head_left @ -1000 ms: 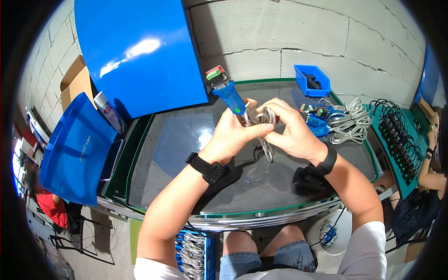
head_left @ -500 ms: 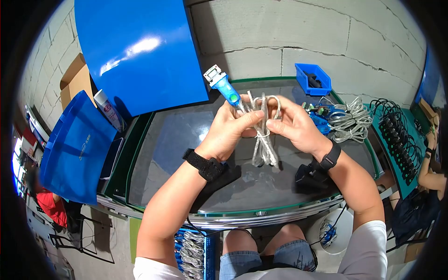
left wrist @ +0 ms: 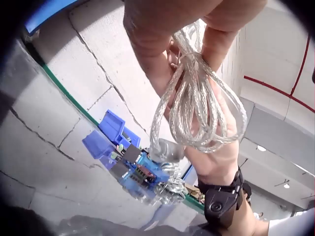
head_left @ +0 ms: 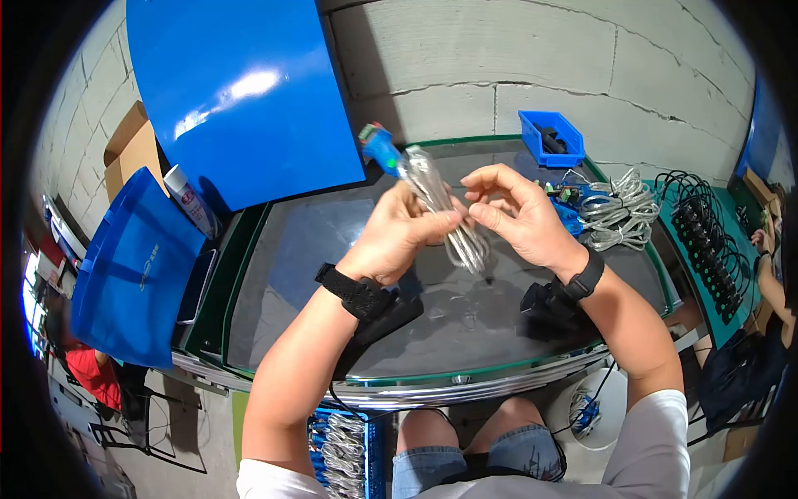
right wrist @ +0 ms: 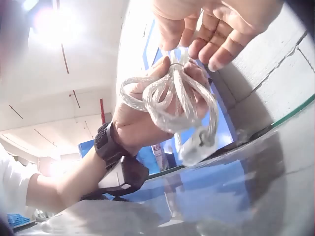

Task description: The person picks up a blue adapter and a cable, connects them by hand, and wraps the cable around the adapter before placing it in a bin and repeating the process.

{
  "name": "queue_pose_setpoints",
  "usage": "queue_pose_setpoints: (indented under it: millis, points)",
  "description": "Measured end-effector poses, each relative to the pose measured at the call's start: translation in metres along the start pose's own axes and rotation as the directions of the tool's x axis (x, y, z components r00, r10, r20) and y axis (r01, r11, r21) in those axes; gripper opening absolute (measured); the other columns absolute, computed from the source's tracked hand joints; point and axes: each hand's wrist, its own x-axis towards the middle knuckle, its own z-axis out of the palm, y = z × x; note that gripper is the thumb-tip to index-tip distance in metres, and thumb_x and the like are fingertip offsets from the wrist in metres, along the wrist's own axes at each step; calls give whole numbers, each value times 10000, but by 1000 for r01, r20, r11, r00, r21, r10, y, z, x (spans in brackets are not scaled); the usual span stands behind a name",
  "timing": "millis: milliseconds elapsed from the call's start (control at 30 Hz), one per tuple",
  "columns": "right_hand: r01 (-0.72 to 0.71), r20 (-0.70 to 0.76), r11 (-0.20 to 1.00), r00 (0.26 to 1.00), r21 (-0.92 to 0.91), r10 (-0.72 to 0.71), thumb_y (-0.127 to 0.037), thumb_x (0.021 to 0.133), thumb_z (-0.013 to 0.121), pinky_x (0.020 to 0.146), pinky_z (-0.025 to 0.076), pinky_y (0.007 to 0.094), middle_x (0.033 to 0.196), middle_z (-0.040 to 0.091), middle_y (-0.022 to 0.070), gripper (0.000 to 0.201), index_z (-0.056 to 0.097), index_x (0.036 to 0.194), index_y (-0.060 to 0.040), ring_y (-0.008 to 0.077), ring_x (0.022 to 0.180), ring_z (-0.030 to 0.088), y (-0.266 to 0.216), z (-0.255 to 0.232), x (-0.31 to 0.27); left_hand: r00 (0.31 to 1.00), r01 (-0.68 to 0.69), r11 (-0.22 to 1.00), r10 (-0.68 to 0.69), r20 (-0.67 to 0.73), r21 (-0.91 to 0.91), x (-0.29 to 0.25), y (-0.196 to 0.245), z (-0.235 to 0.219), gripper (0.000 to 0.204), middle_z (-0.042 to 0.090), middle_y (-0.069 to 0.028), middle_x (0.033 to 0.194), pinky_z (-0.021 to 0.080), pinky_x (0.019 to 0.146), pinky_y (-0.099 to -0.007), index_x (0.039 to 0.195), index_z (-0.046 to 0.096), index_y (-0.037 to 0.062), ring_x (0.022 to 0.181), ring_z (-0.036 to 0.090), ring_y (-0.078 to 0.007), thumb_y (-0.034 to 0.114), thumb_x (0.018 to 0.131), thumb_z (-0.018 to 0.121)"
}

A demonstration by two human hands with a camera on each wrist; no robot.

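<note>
My left hand (head_left: pixel 395 234) grips a coiled clear-jacketed cable (head_left: pixel 467 248) around its middle, over the mat. From the coil's upper end sticks a blue connector (head_left: pixel 382 151) with a green terminal block, slightly blurred. A thin tie (right wrist: pixel 176 65) cinches the coil in the right wrist view, and loops fan out below it. A translucent plug (right wrist: pixel 197 147) hangs at the cable's other end. Just right of the coil is my right hand (head_left: pixel 530 218), its fingers loosely bent and holding nothing. In the left wrist view, the cable loops (left wrist: pixel 202 113) overlap the right hand behind them.
More coiled cables (head_left: pixel 622 214) with blue connectors lie at the mat's right. Behind them stands a blue bin (head_left: pixel 552 140) with black parts. A spray can (head_left: pixel 193 202) and blue tray (head_left: pixel 137 270) are at left. Black cables (head_left: pixel 702 249) cover a green side table.
The cable coil has turned in my left hand, its connector tipping left and downward. My right hand's fingers have come off the coil and loosened beside it.
</note>
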Motion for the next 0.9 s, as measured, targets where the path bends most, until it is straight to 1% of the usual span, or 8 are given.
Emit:
queue_pose_setpoints:
  millis: [33, 100, 300, 367, 433, 600, 667, 900]
  points:
    - [-13, -9, 992, 1000, -125, 12, -135, 887, 615, 732, 471, 234, 965, 564, 26, 258, 544, 1100, -8, 73, 870, 523, 0, -2, 0, 995, -81, 991, 75, -58, -109, 1, -3, -1, 375, 632, -98, 919, 509, 767, -294, 1087, 457, -9, 843, 632, -172, 75, 800, 683]
    - [-65, 21, 991, 997, -118, 68, -152, 892, 610, 717, 469, 233, 956, 572, 30, 263, 545, 1099, -2, 72, 850, 527, 5, -5, 0, 981, -178, 955, 154, -116, -238, 0, -2, -4, 451, 617, -111, 961, 503, 835, -361, 1150, 432, 18, 922, 626, -229, 81, 793, 701]
    - [-153, 150, 979, 974, -134, 172, -140, 877, 623, 659, 450, 224, 888, 583, 14, 223, 598, 1043, 6, 64, 750, 533, -3, -3, -1, 981, -144, 966, 111, -159, -214, 3, -6, -11, 540, 591, -123, 1029, 490, 872, -382, 1204, 375, 18, 971, 611, -246, 105, 793, 714]
    - [5, 114, 937, 993, -350, 37, -114, 861, 633, 649, 445, 223, 836, 561, 2, 172, 627, 996, -8, 66, 730, 525, -9, -4, -1, 985, -98, 982, 72, -157, -163, 1, -4, -10, 573, 590, -123, 1016, 497, 845, -358, 1207, 367, 9, 968, 609, -229, 128, 782, 732]
    - [20, 128, 948, 992, -319, 22, -104, 855, 635, 644, 444, 222, 827, 548, -1, 158, 634, 986, -15, 67, 722, 521, -9, -3, -1, 996, 3, 991, -15, -86, -132, -1, -1, -9, 591, 588, -128, 1024, 502, 813, -330, 1200, 368, 8, 955, 611, -211, 141, 768, 749]
    - [-10, 135, 990, 990, -143, 29, -86, 864, 620, 634, 445, 221, 851, 535, 1, 139, 638, 979, -11, 64, 731, 520, -1, -3, 0, 996, -5, 986, -8, -84, -164, -3, 2, -12, 578, 625, -137, 989, 503, 799, -320, 1180, 388, 8, 887, 634, -208, 70, 738, 756]
    - [-148, 113, 989, 982, -14, 149, -80, 881, 596, 634, 442, 214, 871, 531, 6, 130, 635, 978, -2, 61, 738, 517, -3, -5, 0, 997, -41, 988, 30, -76, -150, -3, 2, -12, 550, 647, -142, 966, 502, 804, -329, 1166, 413, 17, 873, 640, -212, 33, 729, 748]
    - [-43, 88, 987, 994, -158, 57, -81, 896, 573, 652, 457, 219, 876, 556, 16, 134, 613, 990, 6, 62, 763, 538, -4, -3, -1, 997, -77, 981, 73, -29, -177, -4, 3, -12, 514, 652, -147, 976, 502, 799, -333, 1143, 446, 23, 894, 643, -215, 21, 725, 745]
